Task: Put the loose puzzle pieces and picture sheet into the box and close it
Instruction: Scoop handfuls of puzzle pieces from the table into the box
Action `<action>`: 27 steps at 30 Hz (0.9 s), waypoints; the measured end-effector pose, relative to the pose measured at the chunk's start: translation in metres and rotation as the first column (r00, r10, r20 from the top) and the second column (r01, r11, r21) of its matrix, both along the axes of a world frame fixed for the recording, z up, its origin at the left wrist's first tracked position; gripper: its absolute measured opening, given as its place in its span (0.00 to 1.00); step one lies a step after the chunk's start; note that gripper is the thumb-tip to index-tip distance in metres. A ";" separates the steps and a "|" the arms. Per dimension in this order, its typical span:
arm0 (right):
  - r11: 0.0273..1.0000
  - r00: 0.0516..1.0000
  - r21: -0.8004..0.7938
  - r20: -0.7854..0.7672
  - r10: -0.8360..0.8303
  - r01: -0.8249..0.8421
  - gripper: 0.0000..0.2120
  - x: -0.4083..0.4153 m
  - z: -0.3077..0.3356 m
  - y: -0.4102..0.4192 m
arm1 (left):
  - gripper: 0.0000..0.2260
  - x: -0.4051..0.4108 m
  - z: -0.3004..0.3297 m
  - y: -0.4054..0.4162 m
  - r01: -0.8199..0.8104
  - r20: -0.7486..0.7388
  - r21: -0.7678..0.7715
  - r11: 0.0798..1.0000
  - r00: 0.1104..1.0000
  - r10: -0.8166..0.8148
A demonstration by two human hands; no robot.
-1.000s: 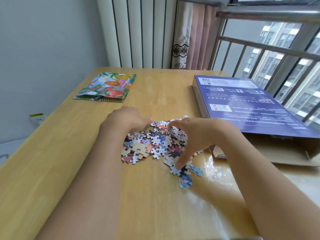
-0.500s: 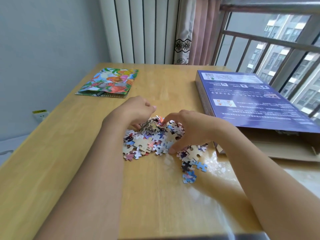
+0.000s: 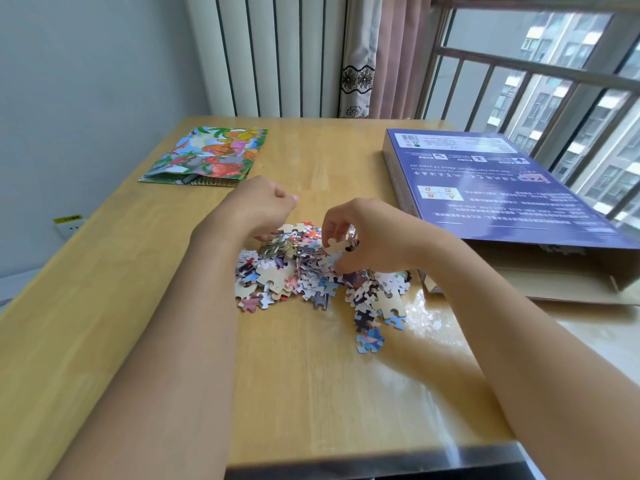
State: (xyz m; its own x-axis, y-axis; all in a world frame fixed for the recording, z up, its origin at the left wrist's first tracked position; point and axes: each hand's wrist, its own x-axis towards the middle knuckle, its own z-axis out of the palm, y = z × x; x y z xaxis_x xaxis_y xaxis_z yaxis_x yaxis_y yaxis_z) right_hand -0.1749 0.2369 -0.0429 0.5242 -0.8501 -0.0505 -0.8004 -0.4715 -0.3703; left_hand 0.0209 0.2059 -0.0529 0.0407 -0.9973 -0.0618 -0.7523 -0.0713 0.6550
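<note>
The pale wooden tabletop (image 3: pixel 104 341) carries everything. Along its right edge lies the flat purple cardboard box (image 3: pixel 491 188), printed side up, its near end open toward the person with a brown flap folded out on the wood. At the far left corner rests the bright dinosaur picture sheet (image 3: pixel 207 155), well apart from the box. Near the middle, just beside the box's open end, sits the heap of loose multicoloured puzzle pieces (image 3: pixel 304 271), with a few strays trailing toward the near edge.

The left hand (image 3: pixel 258 209) curls over the far side of the heap; its grip is bunched, but whether it actually clamps pieces cannot be told. The right hand (image 3: pixel 360 233) has its fingers curled round a clutch of pieces, a pale one showing between thumb and forefinger.

The step in hand looks like gathering a handful. To do it well, cup both hands inward from opposite sides, lift low, and carry the load straight to the open end so little spills; the strays near the front edge need a later sweep.

The box's inside is hidden, so any pieces already in it cannot be seen. Its right side is cut off by the frame.
</note>
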 end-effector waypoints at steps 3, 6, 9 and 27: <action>1.000 0.999 0.021 0.050 0.012 -0.013 0.14 -0.003 0.001 -0.002 | 0.15 0.001 -0.001 -0.002 -0.027 0.000 -0.054 0.998 1.000 0.027; 0.999 0.986 0.032 0.164 -0.026 0.021 0.11 -0.007 0.001 -0.003 | 0.14 0.000 -0.002 -0.003 -0.051 -0.002 -0.146 0.988 0.999 0.051; 0.992 0.942 0.092 0.318 -0.110 0.085 0.09 -0.011 0.006 -0.002 | 0.12 -0.007 0.001 -0.001 -0.084 -0.053 -0.309 0.947 0.996 0.071; 0.882 0.493 0.375 0.732 -0.470 0.285 0.05 -0.137 0.004 0.063 | 0.02 -0.116 -0.009 0.040 0.260 -0.076 -0.629 0.733 0.918 -0.390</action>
State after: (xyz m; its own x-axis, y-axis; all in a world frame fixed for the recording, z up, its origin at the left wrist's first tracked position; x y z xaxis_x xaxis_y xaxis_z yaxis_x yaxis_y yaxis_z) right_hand -0.3121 0.3001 -0.0389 0.0578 -0.9977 0.0361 -0.2238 -0.0482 -0.9734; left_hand -0.0949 0.2458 -0.0617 -0.2401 -0.7813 0.5762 -0.5118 0.6062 0.6087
